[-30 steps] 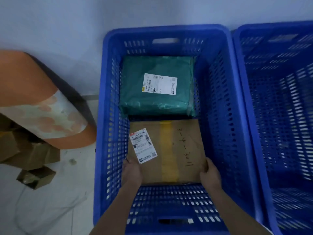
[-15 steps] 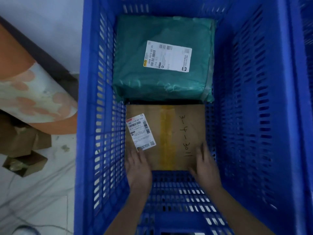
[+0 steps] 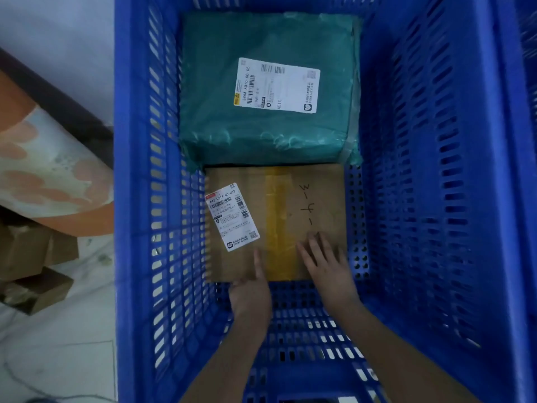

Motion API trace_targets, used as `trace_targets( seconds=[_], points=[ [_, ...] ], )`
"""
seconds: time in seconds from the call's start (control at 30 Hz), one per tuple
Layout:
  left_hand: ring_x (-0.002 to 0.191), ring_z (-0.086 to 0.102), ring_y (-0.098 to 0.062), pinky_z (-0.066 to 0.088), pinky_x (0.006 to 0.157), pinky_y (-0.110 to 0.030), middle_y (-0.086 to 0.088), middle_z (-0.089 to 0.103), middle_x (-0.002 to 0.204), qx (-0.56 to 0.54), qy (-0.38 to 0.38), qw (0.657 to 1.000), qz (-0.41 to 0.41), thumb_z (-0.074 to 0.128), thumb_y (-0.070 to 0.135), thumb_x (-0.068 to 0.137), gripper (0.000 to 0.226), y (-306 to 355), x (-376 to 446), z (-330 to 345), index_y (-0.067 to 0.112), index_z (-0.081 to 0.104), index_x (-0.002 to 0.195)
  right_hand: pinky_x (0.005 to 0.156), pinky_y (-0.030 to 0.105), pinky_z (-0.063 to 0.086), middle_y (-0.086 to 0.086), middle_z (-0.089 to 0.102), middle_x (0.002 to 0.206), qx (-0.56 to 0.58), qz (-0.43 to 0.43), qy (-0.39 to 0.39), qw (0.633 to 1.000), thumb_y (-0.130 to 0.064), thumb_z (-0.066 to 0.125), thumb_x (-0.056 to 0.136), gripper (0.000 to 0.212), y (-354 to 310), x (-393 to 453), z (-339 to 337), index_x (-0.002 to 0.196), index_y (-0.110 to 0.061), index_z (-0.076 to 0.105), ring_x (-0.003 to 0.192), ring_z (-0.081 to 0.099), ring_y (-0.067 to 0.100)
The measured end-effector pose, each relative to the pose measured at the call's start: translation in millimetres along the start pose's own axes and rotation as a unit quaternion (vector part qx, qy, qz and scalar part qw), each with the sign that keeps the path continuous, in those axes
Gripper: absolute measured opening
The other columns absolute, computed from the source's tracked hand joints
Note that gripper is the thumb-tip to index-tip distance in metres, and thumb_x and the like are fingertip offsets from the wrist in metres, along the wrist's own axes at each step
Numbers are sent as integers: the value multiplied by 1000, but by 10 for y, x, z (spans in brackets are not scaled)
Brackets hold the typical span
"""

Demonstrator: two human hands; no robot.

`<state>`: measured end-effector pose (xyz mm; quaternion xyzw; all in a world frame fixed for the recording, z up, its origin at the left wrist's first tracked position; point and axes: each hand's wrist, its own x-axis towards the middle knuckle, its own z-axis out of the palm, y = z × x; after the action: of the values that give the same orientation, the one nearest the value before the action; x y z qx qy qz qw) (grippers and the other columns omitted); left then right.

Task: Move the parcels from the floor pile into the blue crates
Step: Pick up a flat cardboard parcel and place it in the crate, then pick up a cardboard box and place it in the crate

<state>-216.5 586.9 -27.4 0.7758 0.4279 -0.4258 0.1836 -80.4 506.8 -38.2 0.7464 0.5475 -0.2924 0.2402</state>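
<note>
A flat brown cardboard parcel (image 3: 279,210) with a white label and yellow tape lies on the floor of the blue crate (image 3: 436,170). Just behind it lies a green plastic-wrapped parcel (image 3: 261,132) with its own white label. My right hand (image 3: 325,266) lies flat on the cardboard parcel's near right part, fingers straight and spread. At the parcel's near edge my left hand (image 3: 251,289) touches it, with one finger stretched onto the top. Neither hand grips anything.
A second blue crate (image 3: 529,39) shows at the far right edge. Left of the crate stand an orange and white patterned object (image 3: 43,175) and brown cardboard boxes (image 3: 35,271) on the pale floor. A white wall rises behind.
The camera has come lower and closer to the crate. Both hands have let go of the cardboard parcel's near corners; the right has slid flat onto its top and the left towards the middle.
</note>
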Motion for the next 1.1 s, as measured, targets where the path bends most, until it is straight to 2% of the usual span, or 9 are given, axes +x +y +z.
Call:
trace_targets(
  seconds=[0.17, 0.3, 0.37, 0.5, 0.6, 0.73, 0.8, 0.93, 1.1],
  points=[
    [83, 65, -21, 49, 67, -31, -8, 70, 99, -76, -32, 997, -3, 46, 25, 95, 94, -75, 24, -61, 17, -37, 138, 110, 45, 27, 11, -10, 157, 39, 0, -9, 999, -12, 68, 80, 103, -39, 7, -126, 150, -17, -8, 146, -3, 31],
    [77, 59, -21, 51, 69, -31, -11, 65, 99, -249, -47, 967, 34, 44, 27, 97, 83, -175, -57, -163, 12, -21, 147, 102, 43, 39, 9, 17, 154, 177, 0, -28, 984, -16, 55, 89, 60, 19, -168, -290, 143, -14, 29, 137, 26, 28],
    [88, 61, -26, 54, 78, -38, -14, 62, 106, -266, -10, 959, 95, 44, 21, 96, 75, -249, -201, -265, 9, -7, 150, 88, 40, 49, 11, 44, 133, 240, 13, -15, 971, -19, 48, 92, 36, 70, -368, -402, 126, -10, 46, 117, 46, 28],
    [62, 53, -25, 44, 54, -31, -14, 57, 79, -249, 19, 962, 108, 42, 19, 97, 56, -394, -584, -514, 14, 15, 146, 77, 36, 52, 3, 54, 115, 357, 65, 67, 929, -22, 46, 95, 32, 181, -948, -676, 125, -14, 50, 97, 56, 21],
    [61, 50, -25, 45, 58, -33, -7, 50, 70, -173, 35, 979, 105, 39, 20, 98, 19, -423, -876, -771, 9, 50, 107, 79, 34, 51, 2, 55, 119, 395, 103, 175, 896, -21, 48, 95, 34, 278, -1438, -834, 128, -15, 51, 102, 56, 19],
    [95, 63, -29, 52, 79, -37, -12, 65, 103, -162, 62, 972, 158, 40, 22, 98, 28, -220, -1291, -1102, 10, 58, 115, 79, 36, 48, 8, 61, 109, 388, 156, 327, 847, -12, 54, 90, 30, 444, -2104, -1046, 119, -8, 60, 100, 58, 26],
    [104, 60, -26, 50, 88, -36, -8, 64, 117, -186, 79, 962, 186, 42, 21, 96, 28, -10, -1450, -1254, 14, 57, 118, 78, 38, 50, 11, 63, 105, 384, 202, 381, 816, -7, 58, 86, 28, 564, -2395, -1086, 114, -5, 62, 96, 60, 31],
    [97, 60, -27, 46, 83, -33, -9, 63, 112, -217, 139, 930, 261, 47, 17, 95, 20, 601, -1717, -1537, 13, 57, 112, 81, 41, 47, 15, 61, 104, 410, 309, 442, 736, -4, 61, 82, 27, 871, -2907, -912, 109, -1, 62, 95, 58, 34],
    [82, 54, -17, 38, 71, -27, 0, 57, 96, -254, 230, 862, 375, 48, 15, 95, 12, 1593, -2171, -1741, 15, 55, 104, 76, 32, 43, 4, 52, 101, 521, 493, 464, 520, -10, 59, 86, 25, 1306, -3495, -236, 110, -4, 55, 93, 53, 22]
  ],
)
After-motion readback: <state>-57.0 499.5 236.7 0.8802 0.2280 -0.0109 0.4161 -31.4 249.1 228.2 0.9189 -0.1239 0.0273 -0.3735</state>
